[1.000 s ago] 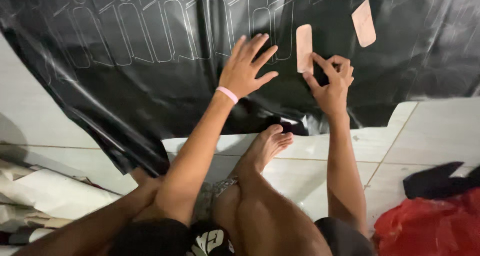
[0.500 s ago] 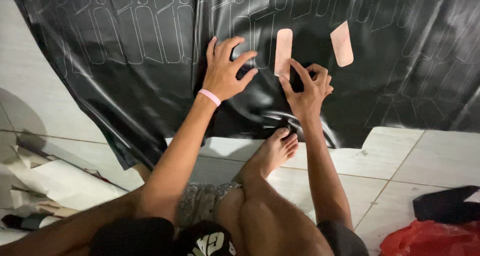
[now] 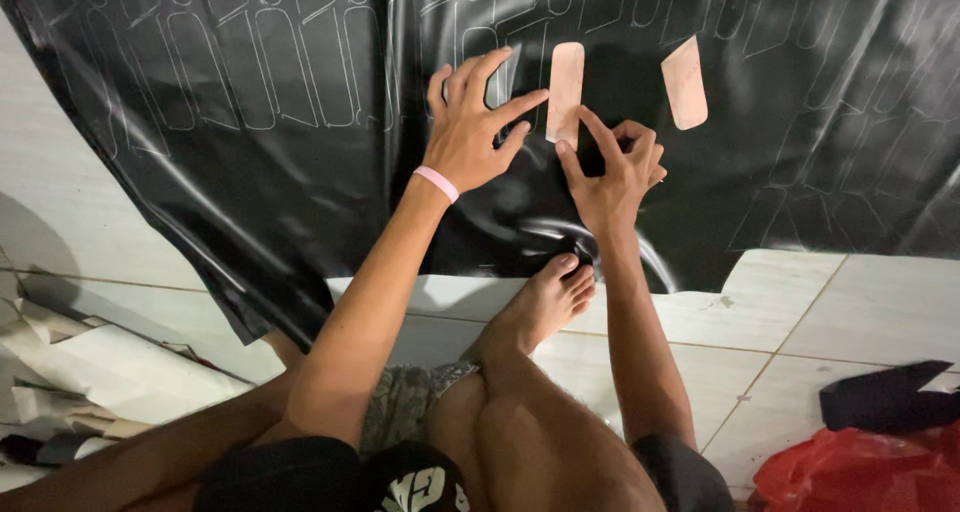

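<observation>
White floor tiles [image 3: 860, 312] carry a black sheet [image 3: 250, 122]; left hand [image 3: 470, 132] presses flat, fingers spread, right hand [image 3: 610, 167] pinches its surface just beside, below a tan cutout [image 3: 566, 87].

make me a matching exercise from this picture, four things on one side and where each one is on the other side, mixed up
1. left hand
2. right hand
3. red bag
4. foot

A. bottom right corner on the tiles
B. flat on the black sheet, pink wristband on its wrist
C. toes at the sheet's lower edge
D. fingertips at the lower end of a tan cut-out strip

Pairs: 1-B, 2-D, 3-A, 4-C
</observation>
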`<action>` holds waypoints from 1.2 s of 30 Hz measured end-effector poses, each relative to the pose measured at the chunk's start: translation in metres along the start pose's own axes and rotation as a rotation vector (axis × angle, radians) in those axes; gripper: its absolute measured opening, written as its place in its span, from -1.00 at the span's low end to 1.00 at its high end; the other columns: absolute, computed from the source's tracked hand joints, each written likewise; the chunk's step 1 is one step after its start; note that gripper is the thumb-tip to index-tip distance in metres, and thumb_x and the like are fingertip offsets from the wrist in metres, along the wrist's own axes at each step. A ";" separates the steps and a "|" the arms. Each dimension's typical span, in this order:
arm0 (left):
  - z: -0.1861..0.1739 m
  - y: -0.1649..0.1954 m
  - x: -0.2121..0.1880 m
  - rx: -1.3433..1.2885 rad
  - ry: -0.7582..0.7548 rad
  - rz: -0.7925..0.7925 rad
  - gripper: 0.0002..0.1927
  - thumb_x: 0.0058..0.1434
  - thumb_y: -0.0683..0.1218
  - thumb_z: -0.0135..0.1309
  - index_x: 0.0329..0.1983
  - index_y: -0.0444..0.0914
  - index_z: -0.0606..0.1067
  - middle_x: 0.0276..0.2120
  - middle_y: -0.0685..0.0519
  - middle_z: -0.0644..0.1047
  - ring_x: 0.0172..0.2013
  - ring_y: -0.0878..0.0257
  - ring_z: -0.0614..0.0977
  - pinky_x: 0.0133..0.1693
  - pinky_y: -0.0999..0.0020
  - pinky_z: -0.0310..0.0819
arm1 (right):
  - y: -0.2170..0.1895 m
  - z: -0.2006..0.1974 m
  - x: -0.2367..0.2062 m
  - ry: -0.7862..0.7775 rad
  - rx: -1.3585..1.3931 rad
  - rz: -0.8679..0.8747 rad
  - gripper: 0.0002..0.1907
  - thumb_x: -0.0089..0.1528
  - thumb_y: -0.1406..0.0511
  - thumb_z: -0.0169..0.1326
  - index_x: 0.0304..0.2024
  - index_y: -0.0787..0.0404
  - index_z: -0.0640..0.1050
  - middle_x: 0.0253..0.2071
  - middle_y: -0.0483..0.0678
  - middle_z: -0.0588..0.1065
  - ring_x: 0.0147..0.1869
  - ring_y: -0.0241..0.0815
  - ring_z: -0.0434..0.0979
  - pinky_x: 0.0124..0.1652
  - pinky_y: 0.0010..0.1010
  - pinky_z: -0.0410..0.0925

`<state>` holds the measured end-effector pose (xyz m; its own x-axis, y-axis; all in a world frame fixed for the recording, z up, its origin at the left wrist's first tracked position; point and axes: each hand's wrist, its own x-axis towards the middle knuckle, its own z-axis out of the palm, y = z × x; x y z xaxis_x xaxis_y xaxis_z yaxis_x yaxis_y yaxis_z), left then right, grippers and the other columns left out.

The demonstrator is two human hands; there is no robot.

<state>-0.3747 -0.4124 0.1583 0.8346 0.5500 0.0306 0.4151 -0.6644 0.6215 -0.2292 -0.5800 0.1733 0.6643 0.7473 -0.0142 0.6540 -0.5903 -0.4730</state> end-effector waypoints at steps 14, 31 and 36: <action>-0.001 0.006 0.002 0.016 -0.012 0.003 -0.58 0.31 0.03 0.20 0.25 0.19 0.56 0.43 -0.03 0.18 0.40 -0.04 0.16 0.35 -0.27 -0.17 | -0.002 -0.001 0.002 0.006 -0.037 0.041 -0.50 0.17 0.00 0.43 0.15 -0.20 0.66 -0.12 -0.15 0.27 -0.01 -0.13 0.26 -0.05 -0.19 0.06; 0.112 0.130 0.045 1.195 -0.410 -0.002 -0.60 0.26 -0.30 0.07 0.18 -0.48 0.46 0.23 -0.25 0.48 0.09 -0.07 0.53 -0.07 0.19 0.47 | 0.008 -0.055 0.066 0.045 0.305 -0.223 -0.80 0.59 0.45 -0.10 0.10 0.26 0.57 0.24 0.12 0.34 0.39 0.05 0.31 0.37 -0.23 0.26; 0.131 0.141 0.050 1.544 -0.587 -0.062 -0.53 0.30 -0.38 0.06 0.30 -0.39 0.45 0.24 -0.24 0.44 0.25 -0.12 0.42 0.09 0.08 0.40 | -0.017 -0.076 0.090 -0.597 0.184 -0.487 -0.79 0.26 0.44 0.04 -0.09 0.21 0.61 0.06 -0.05 0.58 0.25 0.11 0.52 0.30 -0.17 0.33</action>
<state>-0.2267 -0.5450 0.1453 0.6694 0.5778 -0.4670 0.0969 -0.6911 -0.7162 -0.1529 -0.5265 0.2470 -0.0216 0.9765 -0.2142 0.7163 -0.1343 -0.6847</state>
